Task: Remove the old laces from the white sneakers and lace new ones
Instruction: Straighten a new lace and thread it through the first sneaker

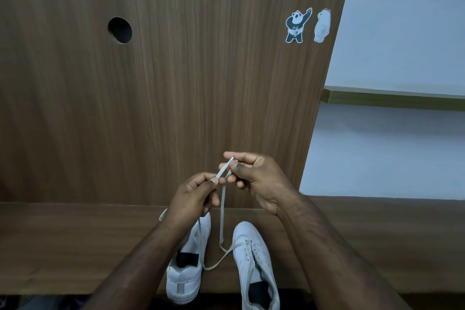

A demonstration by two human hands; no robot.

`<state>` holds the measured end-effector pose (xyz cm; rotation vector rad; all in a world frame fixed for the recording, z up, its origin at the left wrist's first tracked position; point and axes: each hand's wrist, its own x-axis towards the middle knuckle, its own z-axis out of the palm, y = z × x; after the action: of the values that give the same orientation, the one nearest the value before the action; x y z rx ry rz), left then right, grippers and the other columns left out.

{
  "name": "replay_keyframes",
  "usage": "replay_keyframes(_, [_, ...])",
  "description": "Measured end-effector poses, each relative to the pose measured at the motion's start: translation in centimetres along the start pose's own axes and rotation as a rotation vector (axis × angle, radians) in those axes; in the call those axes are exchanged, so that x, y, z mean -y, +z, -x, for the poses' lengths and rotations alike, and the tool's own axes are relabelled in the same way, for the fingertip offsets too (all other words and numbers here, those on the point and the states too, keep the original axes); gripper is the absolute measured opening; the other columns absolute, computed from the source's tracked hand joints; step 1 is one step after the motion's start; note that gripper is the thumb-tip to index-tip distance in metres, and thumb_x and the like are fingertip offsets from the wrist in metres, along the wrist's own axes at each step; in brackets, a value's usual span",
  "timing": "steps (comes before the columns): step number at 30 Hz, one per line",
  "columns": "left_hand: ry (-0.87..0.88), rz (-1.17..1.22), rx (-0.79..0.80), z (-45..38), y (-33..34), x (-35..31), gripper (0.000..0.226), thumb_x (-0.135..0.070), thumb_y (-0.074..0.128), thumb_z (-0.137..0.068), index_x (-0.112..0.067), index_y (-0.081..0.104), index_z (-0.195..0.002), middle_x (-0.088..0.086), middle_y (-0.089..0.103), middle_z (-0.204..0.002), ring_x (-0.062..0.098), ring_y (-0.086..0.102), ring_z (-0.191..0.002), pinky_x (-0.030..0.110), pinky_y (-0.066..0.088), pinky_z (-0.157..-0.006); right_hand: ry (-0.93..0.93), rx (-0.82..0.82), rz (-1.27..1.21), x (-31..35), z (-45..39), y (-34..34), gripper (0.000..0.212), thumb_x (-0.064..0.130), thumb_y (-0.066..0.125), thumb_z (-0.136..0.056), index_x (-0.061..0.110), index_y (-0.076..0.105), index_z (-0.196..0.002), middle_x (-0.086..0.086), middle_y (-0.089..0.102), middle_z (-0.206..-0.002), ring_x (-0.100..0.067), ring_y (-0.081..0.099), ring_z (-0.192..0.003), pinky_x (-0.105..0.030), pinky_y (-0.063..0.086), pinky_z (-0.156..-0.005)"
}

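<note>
From the head view, both of your hands are raised above the two white sneakers and pinching one flat lace (222,211): your left hand (195,199) nips it between thumb and forefinger, your right hand (254,178) holds its tip just above. The lace is soft, light and limp, so grip it near the stiff tip to steer it. It trails down to the right sneaker (254,259); the left sneaker (187,272) sits just beside it on the wooden surface (75,246). The near edge is close under the heels; a wooden panel (176,70) blocks the far side, with open room either side.
</note>
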<state>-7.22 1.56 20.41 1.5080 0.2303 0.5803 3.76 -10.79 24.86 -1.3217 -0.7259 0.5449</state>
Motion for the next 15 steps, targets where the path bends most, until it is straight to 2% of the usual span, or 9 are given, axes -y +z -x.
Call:
replay_keyframes(3, [-0.011, -0.005, 0.002, 0.1, 0.3, 0.0, 0.021, -0.016, 0.051, -0.100, -0.007, 0.070, -0.098, 0.008, 0.055, -0.059, 0.011, 0.037, -0.047, 0.018, 0.030, -0.045, -0.031, 0.010, 0.017, 0.1, -0.1, 0.1, 0.021, 0.005, 0.061, -0.096, 0.004, 0.067, -0.116, -0.013, 0.076, -0.103, -0.008, 0.066, -0.065, -0.015, 0.046, -0.055])
replay_keyframes(5, [-0.003, -0.051, -0.028, 0.2, 0.3, 0.1, 0.020, -0.018, 0.052, -0.100, -0.011, 0.071, -0.097, 0.004, 0.060, -0.066, 0.010, 0.046, -0.054, 0.017, 0.036, -0.050, -0.071, -0.003, 0.071, 0.2, 0.0, 0.1, 0.017, 0.005, 0.063, -0.095, 0.004, 0.069, -0.112, -0.013, 0.076, -0.100, -0.007, 0.064, -0.065, -0.015, 0.045, -0.055])
replay_keyframes(7, [0.043, -0.196, -0.096, 0.1, 0.2, 0.0, 0.017, -0.025, 0.056, -0.099, -0.021, 0.071, -0.104, -0.008, 0.067, -0.090, 0.002, 0.059, -0.074, 0.017, 0.042, -0.066, -0.134, -0.025, 0.139, 0.6, 0.0, 0.2, 0.019, 0.005, 0.065, -0.094, 0.005, 0.068, -0.112, -0.011, 0.077, -0.097, -0.006, 0.066, -0.069, -0.014, 0.045, -0.058])
replay_keyframes(8, [0.074, -0.258, -0.103, 0.1, 0.1, -0.2, 0.018, -0.030, 0.056, -0.098, -0.027, 0.069, -0.111, -0.014, 0.066, -0.103, -0.003, 0.062, -0.088, 0.017, 0.043, -0.074, -0.166, -0.029, 0.175, 0.7, 0.0, 0.3, 0.021, 0.005, 0.067, -0.092, 0.006, 0.068, -0.113, -0.010, 0.077, -0.095, -0.006, 0.069, -0.075, -0.013, 0.047, -0.064])
replay_keyframes(10, [0.111, -0.279, -0.022, -0.2, 0.0, -0.9, 0.025, -0.036, 0.054, -0.099, -0.032, 0.065, -0.122, -0.016, 0.066, -0.114, -0.009, 0.060, -0.102, 0.016, 0.042, -0.083, -0.215, -0.010, 0.241, 1.0, -0.1, 0.7, 0.024, 0.007, 0.070, -0.091, 0.009, 0.068, -0.114, -0.007, 0.078, -0.093, -0.009, 0.073, -0.090, -0.016, 0.050, -0.080])
replay_keyframes(12, [0.130, -0.247, 0.072, -0.6, 0.2, -1.5, 0.028, -0.039, 0.052, -0.101, -0.025, 0.067, -0.119, -0.009, 0.071, -0.108, -0.001, 0.065, -0.100, 0.026, 0.047, -0.089, -0.224, 0.017, 0.228, 1.3, -0.1, 1.4, 0.024, 0.005, 0.069, -0.091, 0.007, 0.068, -0.114, -0.007, 0.077, -0.093, -0.014, 0.073, -0.092, -0.020, 0.054, -0.080])
replay_keyframes(14, [0.111, -0.152, 0.022, -1.1, 0.7, -1.7, 0.029, -0.038, 0.051, -0.098, -0.016, 0.070, -0.105, 0.002, 0.073, -0.089, 0.019, 0.069, -0.090, 0.042, 0.052, -0.089, -0.240, -0.015, 0.175, 1.4, -0.2, 2.0, 0.024, 0.004, 0.068, -0.092, 0.006, 0.066, -0.116, -0.008, 0.076, -0.096, -0.017, 0.072, -0.087, -0.023, 0.056, -0.072])
replay_keyframes(15, [0.086, -0.063, -0.027, -1.4, 0.8, -1.8, 0.027, -0.033, 0.050, -0.100, -0.014, 0.069, -0.096, 0.003, 0.069, -0.078, 0.022, 0.068, -0.082, 0.045, 0.053, -0.086, -0.264, -0.060, 0.171, 1.3, -0.3, 2.1, 0.027, 0.004, 0.067, -0.092, 0.006, 0.065, -0.119, -0.008, 0.075, -0.102, -0.014, 0.071, -0.089, -0.021, 0.056, -0.072])
